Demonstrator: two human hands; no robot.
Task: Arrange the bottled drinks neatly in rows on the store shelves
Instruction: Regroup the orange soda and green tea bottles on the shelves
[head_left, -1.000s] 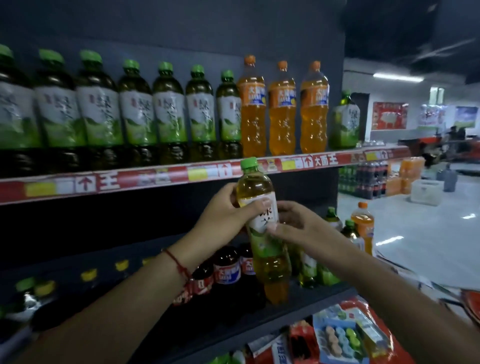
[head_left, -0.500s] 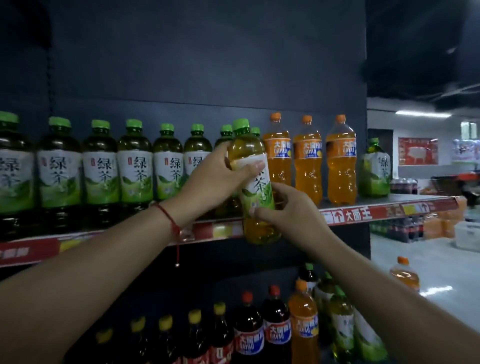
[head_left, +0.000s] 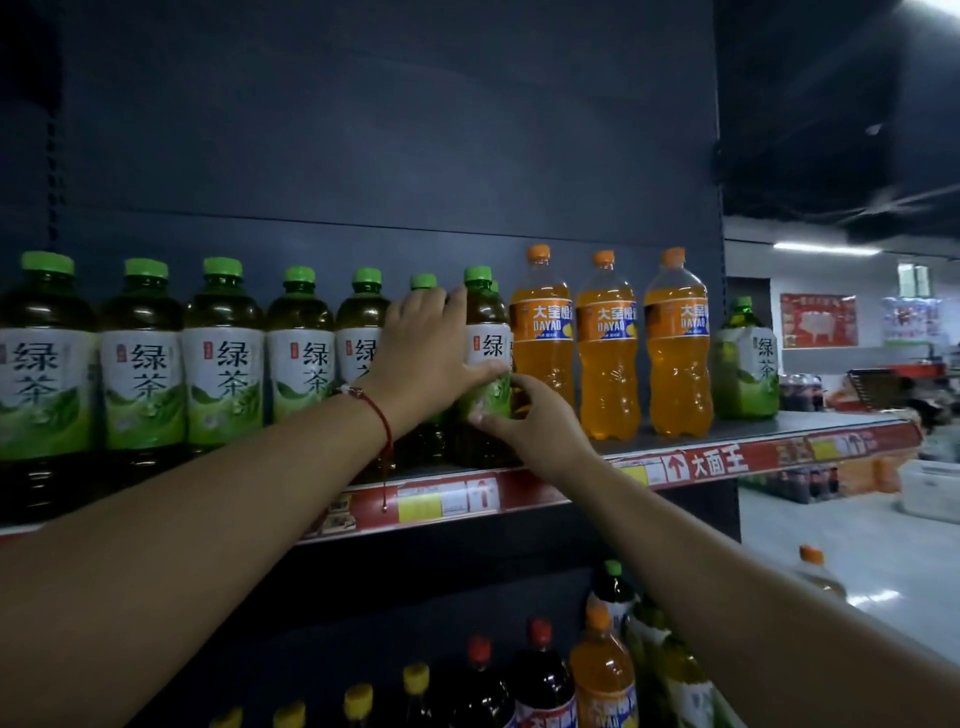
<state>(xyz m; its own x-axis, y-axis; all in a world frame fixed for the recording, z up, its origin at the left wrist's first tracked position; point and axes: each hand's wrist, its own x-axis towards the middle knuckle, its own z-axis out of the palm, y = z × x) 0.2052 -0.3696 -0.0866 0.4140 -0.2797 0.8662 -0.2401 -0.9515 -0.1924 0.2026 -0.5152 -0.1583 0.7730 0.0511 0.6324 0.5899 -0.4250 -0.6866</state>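
Red string bracelet (head_left: 381, 415), bare forearms

The shelving bay is dim, its dark back panel (head_left: 363, 130) swallowing most of the light. The brightest source is a ceiling strip light (head_left: 826, 248) far right, with a white glare patch on the pale floor (head_left: 878, 597) below it. Green tea labels (head_left: 143, 364) and the orange soda bottles (head_left: 675, 358) catch enough light to read (their lower halves sink into shadow). The lower shelf bottles (head_left: 540, 675) sit in deep gloom. Wide-angle distortion bows the shelf edge (head_left: 727, 460), and the right background is soft and smeared. Both forearms blur slightly near the frame bottom.
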